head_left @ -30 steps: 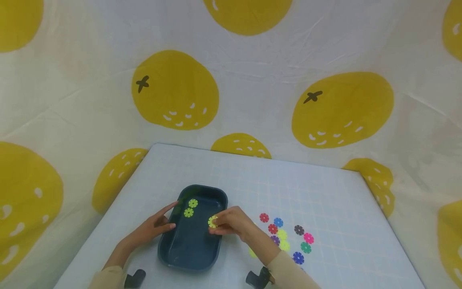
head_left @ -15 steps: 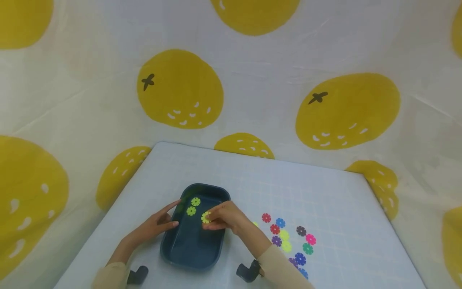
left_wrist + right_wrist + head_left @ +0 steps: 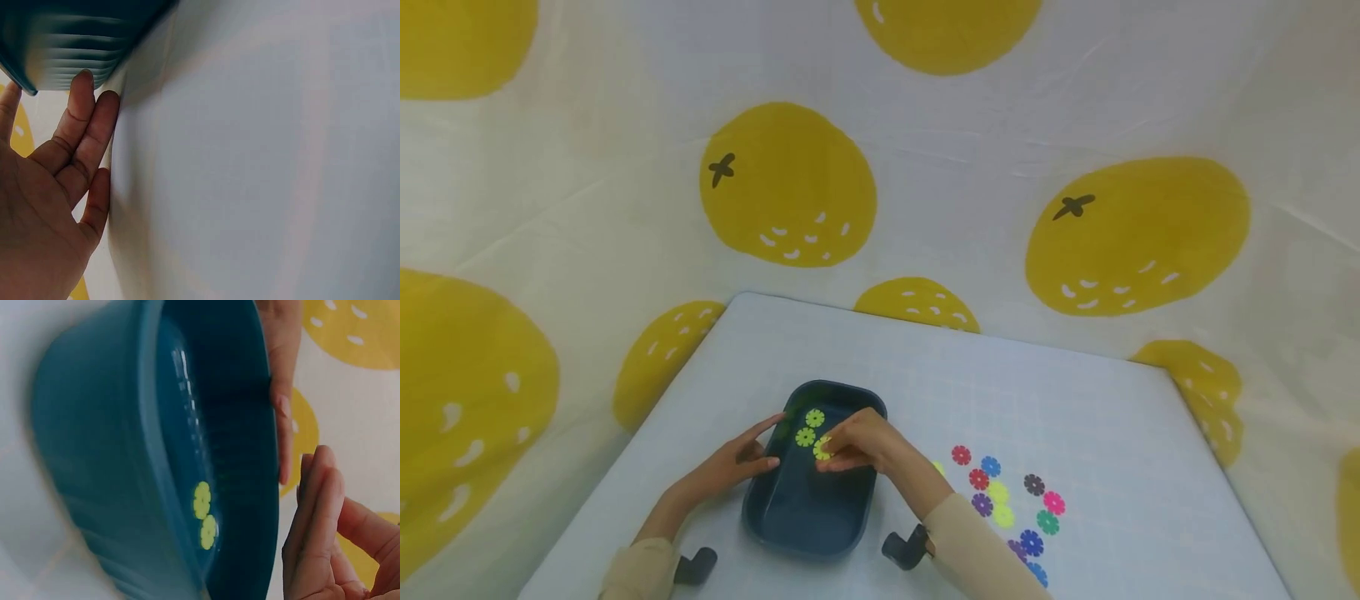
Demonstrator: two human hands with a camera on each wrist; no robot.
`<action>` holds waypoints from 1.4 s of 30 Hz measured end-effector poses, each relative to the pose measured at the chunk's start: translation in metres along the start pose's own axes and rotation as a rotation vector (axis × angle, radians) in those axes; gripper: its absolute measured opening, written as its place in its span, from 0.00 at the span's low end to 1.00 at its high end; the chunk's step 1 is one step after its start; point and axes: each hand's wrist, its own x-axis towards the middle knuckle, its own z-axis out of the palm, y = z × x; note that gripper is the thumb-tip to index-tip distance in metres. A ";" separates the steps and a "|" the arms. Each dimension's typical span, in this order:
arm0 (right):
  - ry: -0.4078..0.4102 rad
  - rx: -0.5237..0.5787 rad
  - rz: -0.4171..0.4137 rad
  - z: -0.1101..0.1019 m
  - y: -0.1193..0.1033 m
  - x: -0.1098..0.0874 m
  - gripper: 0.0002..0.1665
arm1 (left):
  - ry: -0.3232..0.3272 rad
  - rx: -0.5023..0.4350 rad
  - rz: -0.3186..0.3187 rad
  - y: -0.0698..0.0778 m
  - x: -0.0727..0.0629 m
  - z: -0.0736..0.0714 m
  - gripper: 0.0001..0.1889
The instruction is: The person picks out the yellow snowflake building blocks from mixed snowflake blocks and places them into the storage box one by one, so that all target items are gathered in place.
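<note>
A dark blue tray stands on the table, with two yellow-green notched plastic discs lying on its floor near the far left. My right hand reaches over the tray's right side and pinches a third yellow-green disc beside those two. In the right wrist view this right hand hides the disc it holds. At the tray's left rim rests my left hand, its index finger and thumb spread along the edge. The left wrist view has its fingers extended against the ribbed tray wall.
Right of the tray lie several loose discs in various colours, among them a red one, a black one, a pink one and a green one. A cloth with printed yellow fruit hangs behind the table.
My right hand has carried its disc leftward inside the tray, closer to the two lying there. The left hand has stayed at the rim, while the whole head view has shifted slightly.
</note>
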 end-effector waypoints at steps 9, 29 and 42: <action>0.015 -0.013 0.011 0.010 -0.005 0.014 0.02 | -0.008 0.002 0.030 -0.003 -0.001 0.000 0.39; 0.107 -0.043 0.055 0.027 -0.009 0.039 0.04 | -0.021 -0.018 0.031 -0.003 -0.002 -0.001 0.39; 0.138 -0.019 0.135 0.033 -0.004 0.060 0.04 | -0.030 -0.022 0.057 -0.004 -0.003 -0.001 0.39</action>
